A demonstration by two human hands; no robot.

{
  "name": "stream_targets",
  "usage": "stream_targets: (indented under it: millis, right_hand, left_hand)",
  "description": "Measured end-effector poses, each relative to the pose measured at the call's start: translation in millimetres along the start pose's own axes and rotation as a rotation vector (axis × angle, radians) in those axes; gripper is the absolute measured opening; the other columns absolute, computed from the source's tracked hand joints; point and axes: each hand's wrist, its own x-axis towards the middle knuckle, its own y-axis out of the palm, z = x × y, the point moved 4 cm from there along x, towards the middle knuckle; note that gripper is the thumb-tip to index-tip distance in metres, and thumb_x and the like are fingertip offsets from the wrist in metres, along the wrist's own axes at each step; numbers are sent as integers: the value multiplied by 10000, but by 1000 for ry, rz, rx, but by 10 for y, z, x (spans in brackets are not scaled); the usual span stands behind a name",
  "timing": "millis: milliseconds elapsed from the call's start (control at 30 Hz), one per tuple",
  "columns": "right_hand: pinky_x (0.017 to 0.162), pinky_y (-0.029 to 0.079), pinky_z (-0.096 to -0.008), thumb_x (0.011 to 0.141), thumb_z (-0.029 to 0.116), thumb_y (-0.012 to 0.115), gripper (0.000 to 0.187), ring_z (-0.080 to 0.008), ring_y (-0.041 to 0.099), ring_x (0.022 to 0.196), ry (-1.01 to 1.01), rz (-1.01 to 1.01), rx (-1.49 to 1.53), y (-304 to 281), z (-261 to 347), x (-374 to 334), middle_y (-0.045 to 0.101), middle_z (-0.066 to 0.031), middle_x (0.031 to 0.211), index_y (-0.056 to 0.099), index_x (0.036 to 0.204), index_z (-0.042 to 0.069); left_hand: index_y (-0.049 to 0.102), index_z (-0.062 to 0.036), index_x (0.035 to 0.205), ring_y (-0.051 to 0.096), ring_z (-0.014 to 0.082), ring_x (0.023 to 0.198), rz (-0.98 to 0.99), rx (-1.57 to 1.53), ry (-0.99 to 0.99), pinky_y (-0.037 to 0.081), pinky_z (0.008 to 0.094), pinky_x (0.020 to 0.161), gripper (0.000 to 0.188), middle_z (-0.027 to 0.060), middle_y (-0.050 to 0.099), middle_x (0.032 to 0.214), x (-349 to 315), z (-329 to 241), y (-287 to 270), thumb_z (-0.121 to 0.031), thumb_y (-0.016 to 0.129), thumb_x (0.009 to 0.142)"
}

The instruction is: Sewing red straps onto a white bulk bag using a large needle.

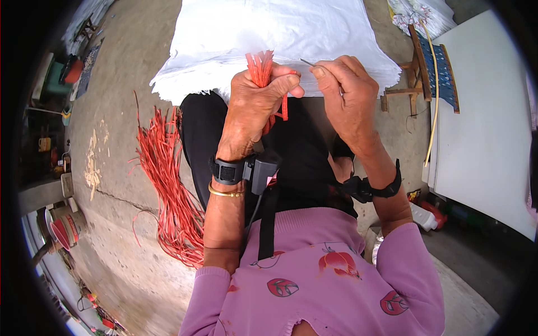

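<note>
My left hand point(246, 103) is closed around a bundle of flat red strips point(260, 67), whose cut ends stand up above the fist. Its thumb and forefinger pinch the end of one red strip, and a strip end hangs below the fingers. To the right, apart from the left hand, my right hand point(354, 101) grips a thin metal needle point(306, 62) between thumb and forefinger. The needle's dark tip points left, toward the pinched strip. Its other end is hidden in the hand. Both hands are over my lap, at the near edge of a stack of white cloth point(274, 33).
A long heap of loose red strips point(174, 190) lies on the concrete floor beside my left leg. At the right are a wooden stool with blue webbing point(443, 70), a pale cane point(435, 106) and a large white panel point(482, 123). A bucket point(64, 227) stands at the far left.
</note>
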Motion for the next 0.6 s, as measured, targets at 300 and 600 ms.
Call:
stream_targets:
  millis: [300, 600]
  right_hand:
    - [573, 445, -330, 717, 26, 656, 98, -233, 510, 663, -168, 71, -101, -34, 13, -33, 525, -63, 707, 624, 808, 38]
    - [580, 455, -335, 720, 30, 656, 87, -232, 518, 674, -187, 86, -70, -55, -11, -67, 523, -61, 707, 618, 798, 35]
  left_hand:
    - [654, 9, 879, 359, 20, 419, 41, 17, -7, 269, 173, 370, 134, 57, 657, 685, -10, -25, 40, -104, 679, 811]
    - [664, -8, 858, 372, 19, 419, 42, 80, 2, 281, 177, 357, 136, 43, 650, 668, -15, 5, 39, -132, 688, 808]
